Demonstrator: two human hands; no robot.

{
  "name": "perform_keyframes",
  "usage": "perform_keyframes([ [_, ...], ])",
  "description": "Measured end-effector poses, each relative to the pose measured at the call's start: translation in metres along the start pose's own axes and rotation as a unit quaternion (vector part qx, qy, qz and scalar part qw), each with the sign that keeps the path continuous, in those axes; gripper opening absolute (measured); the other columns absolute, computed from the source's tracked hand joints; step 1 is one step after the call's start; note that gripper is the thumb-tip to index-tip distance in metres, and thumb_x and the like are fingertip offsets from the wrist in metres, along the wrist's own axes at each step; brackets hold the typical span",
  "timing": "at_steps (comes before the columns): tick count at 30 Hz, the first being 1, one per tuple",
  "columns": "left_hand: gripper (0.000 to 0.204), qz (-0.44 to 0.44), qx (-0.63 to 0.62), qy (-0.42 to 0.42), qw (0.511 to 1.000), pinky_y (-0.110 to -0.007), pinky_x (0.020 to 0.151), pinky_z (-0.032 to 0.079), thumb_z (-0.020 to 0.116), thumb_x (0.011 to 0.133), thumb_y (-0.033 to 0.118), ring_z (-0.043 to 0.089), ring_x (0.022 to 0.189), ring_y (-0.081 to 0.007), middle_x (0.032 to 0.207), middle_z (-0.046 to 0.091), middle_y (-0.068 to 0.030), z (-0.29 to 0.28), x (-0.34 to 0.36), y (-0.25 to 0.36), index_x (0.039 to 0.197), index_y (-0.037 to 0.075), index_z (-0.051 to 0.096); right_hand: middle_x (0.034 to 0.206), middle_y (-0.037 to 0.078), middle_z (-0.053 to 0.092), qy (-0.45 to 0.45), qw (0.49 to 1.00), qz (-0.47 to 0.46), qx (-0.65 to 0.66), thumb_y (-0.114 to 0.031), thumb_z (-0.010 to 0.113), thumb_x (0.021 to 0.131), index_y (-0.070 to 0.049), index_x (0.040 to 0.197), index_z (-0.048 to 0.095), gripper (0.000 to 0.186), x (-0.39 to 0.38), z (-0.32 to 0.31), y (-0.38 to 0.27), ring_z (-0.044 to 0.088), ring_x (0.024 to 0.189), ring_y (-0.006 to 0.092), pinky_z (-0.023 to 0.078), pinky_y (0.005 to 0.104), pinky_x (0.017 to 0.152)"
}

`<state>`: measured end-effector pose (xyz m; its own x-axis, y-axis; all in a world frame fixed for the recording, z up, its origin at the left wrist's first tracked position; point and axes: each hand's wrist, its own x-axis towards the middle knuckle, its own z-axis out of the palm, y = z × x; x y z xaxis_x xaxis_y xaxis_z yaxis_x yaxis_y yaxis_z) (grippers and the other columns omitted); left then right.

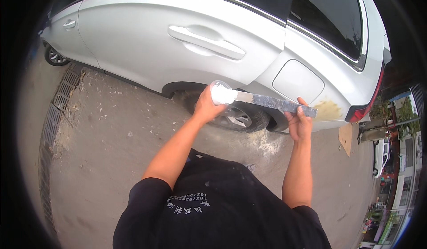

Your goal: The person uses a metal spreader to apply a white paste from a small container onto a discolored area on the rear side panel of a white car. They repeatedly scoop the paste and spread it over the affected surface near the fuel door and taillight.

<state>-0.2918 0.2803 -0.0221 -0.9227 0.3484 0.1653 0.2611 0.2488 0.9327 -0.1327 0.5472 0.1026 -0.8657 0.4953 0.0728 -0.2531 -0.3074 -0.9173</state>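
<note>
My left hand is wrapped round a small clear plastic cup that holds thick white paste. My right hand grips the far end of a long flat mixing stick, thumb and fingers pinched on it. Grey smears coat much of the stick. Its other end reaches the mouth of the cup and touches the white paste. Both hands are held out in front of a white car, above its rear wheel. Just beyond my right hand, a yellowish patch marks the rear panel.
The car's fuel flap and red tail light lie to the right. A metal drain grating runs along the ground at left. White dust marks the ground near the wheel. A brown board leans by the rear bumper.
</note>
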Motion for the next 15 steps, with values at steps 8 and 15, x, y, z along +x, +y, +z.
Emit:
perform_keyframes([
  [8, 0.082, 0.001, -0.02, 0.026, 0.999, -0.04, 0.095, 0.045, 0.08, 0.066, 0.026, 0.055, 0.114, -0.0343, 0.12, 0.057, -0.0193, 0.004, 0.006, -0.004, 0.133, 0.004, 0.04, 0.116, 0.015, 0.058, -0.003, 1.0, 0.011, -0.01, -0.013, 0.064, 0.09, -0.004, 0.129, 0.048, 0.043, 0.009, -0.013, 0.006, 0.06, 0.106, 0.0254, 0.055, 0.0407, 0.091],
  [15, 0.082, -0.013, -0.021, 0.015, 1.0, -0.04, 0.095, 0.045, 0.08, 0.066, 0.027, 0.055, 0.115, -0.0342, 0.121, 0.057, -0.0194, 0.003, 0.009, -0.001, 0.134, 0.004, 0.039, 0.117, 0.013, 0.058, -0.008, 1.0, 0.02, 0.008, -0.014, 0.064, 0.09, -0.005, 0.129, 0.048, 0.043, 0.015, -0.024, 0.019, 0.058, 0.11, 0.0246, 0.052, 0.0411, 0.096],
])
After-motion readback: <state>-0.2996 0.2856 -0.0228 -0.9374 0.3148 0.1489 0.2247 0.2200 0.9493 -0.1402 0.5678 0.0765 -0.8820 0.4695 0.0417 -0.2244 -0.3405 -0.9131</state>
